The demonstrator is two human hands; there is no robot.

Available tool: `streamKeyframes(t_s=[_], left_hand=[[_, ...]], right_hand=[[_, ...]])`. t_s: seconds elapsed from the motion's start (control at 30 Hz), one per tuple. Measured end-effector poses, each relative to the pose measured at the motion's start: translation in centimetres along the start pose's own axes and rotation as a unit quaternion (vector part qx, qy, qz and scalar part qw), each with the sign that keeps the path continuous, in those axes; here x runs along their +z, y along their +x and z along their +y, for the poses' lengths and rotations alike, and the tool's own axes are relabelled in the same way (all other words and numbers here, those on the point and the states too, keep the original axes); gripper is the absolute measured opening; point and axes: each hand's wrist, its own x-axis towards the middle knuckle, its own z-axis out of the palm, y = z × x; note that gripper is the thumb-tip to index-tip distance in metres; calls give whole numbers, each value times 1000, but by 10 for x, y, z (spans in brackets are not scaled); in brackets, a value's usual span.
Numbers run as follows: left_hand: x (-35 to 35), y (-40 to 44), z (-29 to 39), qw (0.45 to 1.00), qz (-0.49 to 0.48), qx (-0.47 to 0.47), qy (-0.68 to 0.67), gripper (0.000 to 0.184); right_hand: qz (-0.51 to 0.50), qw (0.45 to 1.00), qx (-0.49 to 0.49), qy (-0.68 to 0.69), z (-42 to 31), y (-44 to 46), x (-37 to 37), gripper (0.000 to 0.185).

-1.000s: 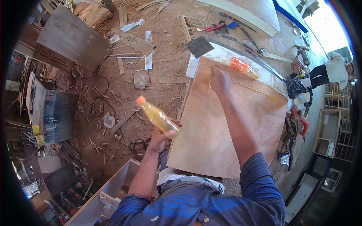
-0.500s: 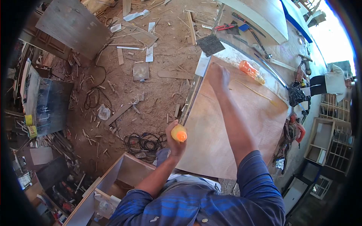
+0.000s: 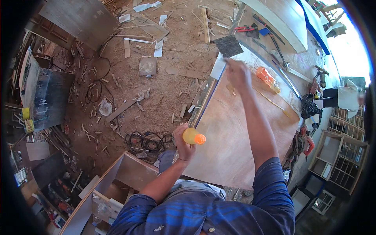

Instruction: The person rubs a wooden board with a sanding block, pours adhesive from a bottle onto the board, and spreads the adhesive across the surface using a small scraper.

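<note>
My left hand [image 3: 184,147] is wrapped round a bottle of yellow liquid [image 3: 190,135] with an orange cap, tilted so the cap points right, beside the left edge of a large light wooden panel [image 3: 229,149]. My right hand [image 3: 239,75] is closed above the panel's far left corner. A small dark tip shows at its fingers, but I cannot make out what it holds. Beyond that hand lies a dark square piece [image 3: 228,46]. To its right, an orange-labelled bottle [image 3: 268,79] lies on its side, near a thin yellowish strip [image 3: 272,100] on the panel.
Pliers with red handles [image 3: 246,29] and other tools lie past the panel. Coiled black cable [image 3: 145,141] and wood scraps cover the sawdust floor on the left. An open wooden box frame [image 3: 135,172] stands near my left elbow. Another person [image 3: 346,97] is at far right.
My right hand has moved farther out, toward the panel's far corner. The bottle in my left hand has tipped more to the right. The whole view has shifted slightly.
</note>
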Motion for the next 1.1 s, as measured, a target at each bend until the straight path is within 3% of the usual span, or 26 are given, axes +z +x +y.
streamKeyframes(t_s=[0.07, 0.27, 0.37, 0.5, 0.6, 0.7, 0.8, 0.93, 1.1], left_hand=[[1, -2, -2, 1000, -2, -3, 4, 55], [1, 0, 3, 1000, 4, -20, -18, 55], [-2, 4, 5, 1000, -7, -20, -15, 57], [-1, 2, 3, 1000, -12, -15, 0, 58], [-2, 2, 5, 1000, -15, -6, 10, 54], [-1, 2, 4, 1000, -19, -8, 6, 54], [1, -1, -2, 1000, -14, -11, 14, 54], [1, 0, 0, 1000, -16, -13, -1, 55], [1, -2, -1, 1000, -19, -24, 2, 54]], right_hand=[[-9, 999, 34, -7, 18, 12, -10, 27], [-163, 982, 97, -22, 8, -29, -14, 29], [-89, 996, -19, -8, -10, -71, -12, 31], [-146, 982, 122, -2, -5, -44, -30, 34], [54, 998, -4, -36, 15, -22, -7, 31], [68, 990, -71, -105, 17, -23, 20, 35], [40, 990, -128, -52, -4, -42, 27, 38], [8, 997, -10, 79, 6, -18, 6, 39], [-22, 999, 22, 15, 28, 0, -7, 41]])
